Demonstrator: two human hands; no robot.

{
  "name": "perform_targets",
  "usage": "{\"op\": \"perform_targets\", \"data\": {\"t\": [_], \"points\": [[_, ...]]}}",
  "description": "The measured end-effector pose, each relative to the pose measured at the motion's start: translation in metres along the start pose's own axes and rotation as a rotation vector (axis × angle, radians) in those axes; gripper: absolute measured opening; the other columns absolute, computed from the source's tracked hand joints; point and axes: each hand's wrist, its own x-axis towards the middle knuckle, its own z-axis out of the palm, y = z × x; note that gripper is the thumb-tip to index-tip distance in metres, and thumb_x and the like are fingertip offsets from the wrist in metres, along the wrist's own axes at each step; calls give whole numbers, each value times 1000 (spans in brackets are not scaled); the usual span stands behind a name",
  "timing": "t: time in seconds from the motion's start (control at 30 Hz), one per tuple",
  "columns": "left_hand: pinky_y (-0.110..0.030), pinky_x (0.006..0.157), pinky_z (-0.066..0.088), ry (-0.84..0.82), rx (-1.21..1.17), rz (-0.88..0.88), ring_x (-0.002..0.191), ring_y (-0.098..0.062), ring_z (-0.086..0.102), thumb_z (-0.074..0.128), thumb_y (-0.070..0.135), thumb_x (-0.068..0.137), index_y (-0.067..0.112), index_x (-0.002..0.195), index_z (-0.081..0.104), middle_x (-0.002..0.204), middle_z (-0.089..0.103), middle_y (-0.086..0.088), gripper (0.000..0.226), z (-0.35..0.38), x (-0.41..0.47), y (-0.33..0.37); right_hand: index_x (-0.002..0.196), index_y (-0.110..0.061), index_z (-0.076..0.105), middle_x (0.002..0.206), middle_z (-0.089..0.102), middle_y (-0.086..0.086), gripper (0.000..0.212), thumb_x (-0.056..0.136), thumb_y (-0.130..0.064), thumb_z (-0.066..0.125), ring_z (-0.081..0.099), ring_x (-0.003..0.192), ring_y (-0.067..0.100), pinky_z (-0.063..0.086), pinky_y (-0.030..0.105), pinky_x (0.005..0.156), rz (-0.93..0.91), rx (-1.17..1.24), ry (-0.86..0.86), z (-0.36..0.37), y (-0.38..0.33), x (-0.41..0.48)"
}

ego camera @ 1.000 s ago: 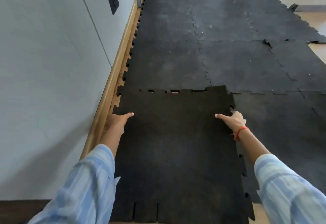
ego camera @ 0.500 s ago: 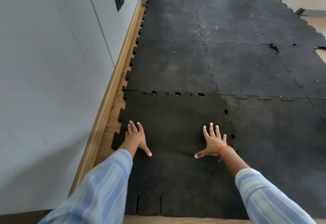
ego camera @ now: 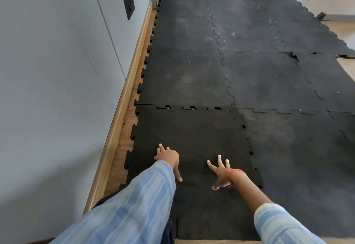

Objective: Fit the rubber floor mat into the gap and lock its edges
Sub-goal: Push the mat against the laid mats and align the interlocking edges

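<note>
A dark rubber floor mat (ego camera: 192,132) with jigsaw edges lies flat in the gap beside the wall. Its far edge meets the neighbouring mat (ego camera: 184,78), with small holes showing along that seam (ego camera: 190,107). Along its right edge several tabs leave small holes against the mat on the right (ego camera: 299,147). My left hand (ego camera: 167,157) rests palm down on the mat's left part, fingers spread. Over the mat's right part my right hand (ego camera: 221,172) is open with fingers apart, an orange band on its wrist.
A grey wall (ego camera: 57,90) with a wooden skirting board (ego camera: 123,109) runs along the left, with a strip of bare wood floor (ego camera: 128,138) beside the mat. A black wall plate (ego camera: 129,4) sits higher up. More dark interlocked mats cover the floor ahead; one corner (ego camera: 294,56) is lifted.
A second ago both hands gripped the mat's side edges with its far end raised. The mat now lies flat, and both hands have moved onto its top, closer to me.
</note>
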Motion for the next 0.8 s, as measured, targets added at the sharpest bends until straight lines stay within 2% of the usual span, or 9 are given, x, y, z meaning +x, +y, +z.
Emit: {"op": "perform_targets", "data": {"t": [0.1, 0.2, 0.3, 0.37, 0.43, 0.5, 0.57, 0.67, 0.8], "points": [[-49, 115, 21, 28, -1, 14, 147, -37, -1, 73, 49, 78, 14, 148, 31, 161, -3, -16, 89, -8, -5, 5, 151, -35, 1, 159, -20, -8, 87, 87, -40, 59, -15, 147, 25, 14, 61, 113, 0, 112, 266, 8, 17, 2], [-49, 114, 24, 0, -8, -33, 147, -38, 5, 73, 51, 77, 15, 152, 22, 161, -9, -16, 98, -10, -8, 4, 152, -25, -1, 160, -14, -3, 94, 85, -44, 62, -12, 147, 24, 10, 61, 114, 31, 241, 404, -4, 25, 7], [-50, 115, 20, -40, -50, -102, 147, -38, -1, 71, 60, 74, 16, 154, 4, 159, -18, -15, 114, -11, 3, 6, 152, -27, 1, 159, -20, 1, 104, 78, -45, 71, -18, 146, 27, 8, 62, 114, 35, 245, 360, -31, 33, 18], [-51, 117, 15, -52, -73, -129, 146, -37, -11, 67, 68, 72, 14, 154, -2, 158, -21, -16, 120, -10, 14, 13, 151, -33, -4, 156, -28, 0, 115, 71, -46, 78, -25, 143, 30, 6, 68, 109, 12, 182, 287, -50, 33, 25], [-51, 118, 11, -75, -95, -177, 144, -37, -20, 61, 75, 69, 11, 153, -3, 158, -21, -16, 124, -8, 24, 24, 148, -41, -10, 153, -36, 0, 125, 64, -45, 83, -31, 139, 36, 7, 75, 103, -16, 104, 193, -66, 26, 31], [-51, 119, 10, -71, -102, -224, 143, -39, -21, 59, 78, 69, 11, 154, 2, 158, -19, -18, 122, -7, 29, 36, 146, -44, -14, 150, -40, 2, 130, 62, -41, 85, -33, 137, 41, 11, 77, 101, -46, 20, 110, -74, 21, 33], [-50, 118, 15, -25, -128, -254, 144, -40, -18, 61, 69, 76, 7, 153, 7, 158, -18, -21, 113, -4, 23, 44, 147, -42, -14, 149, -42, 3, 130, 64, -38, 86, -33, 136, 44, 17, 74, 105, -69, -34, 46, -79, 25, 32], [-49, 117, 18, 15, -206, -312, 145, -38, -16, 63, 59, 82, 2, 151, -6, 155, -25, -23, 113, 2, 14, 49, 148, -41, -9, 150, -40, 2, 125, 66, -37, 85, -32, 136, 44, 25, 66, 108, -124, -37, -18, -83, 37, 32], [-54, 117, 13, -20, -358, -356, 145, -36, -18, 62, 62, 80, 3, 148, -22, 152, -34, -20, 123, 10, 27, 44, 149, -40, -8, 151, -39, 3, 117, 70, -49, 78, -34, 135, 43, 10, 70, 110, -112, 3, -63, -86, 37, 31]]}}
